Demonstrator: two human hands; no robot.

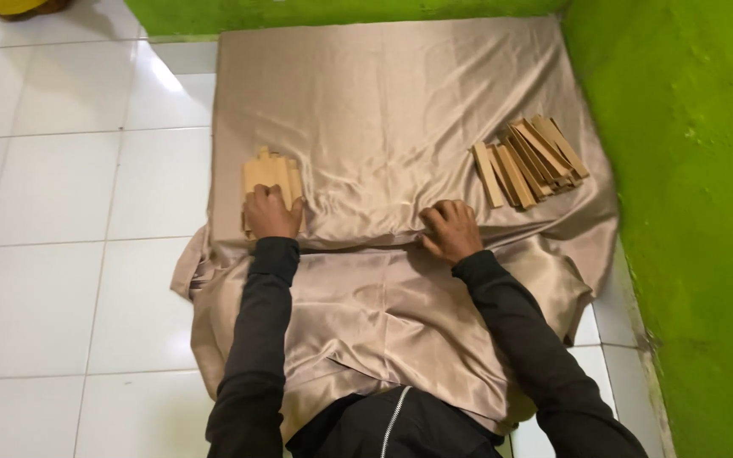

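Note:
A beige satin cloth (pixel 383 110) is spread on a white tiled floor. My left hand (pixel 271 212) lies flat on the near end of a neat row of light wooden blocks (pixel 269 174) at the cloth's left edge. My right hand (pixel 450 229) rests knuckles-down with curled fingers on a fold of the cloth near the middle, holding nothing that I can see. A loose pile of several wooden blocks (pixel 529 161) lies to the right, apart from both hands. Both arms wear black sleeves.
A bright green wall (pixel 689 170) runs along the right side and across the back. White floor tiles (pixel 61 212) stretch to the left. A yellow object (pixel 10 7) shows at the top left corner.

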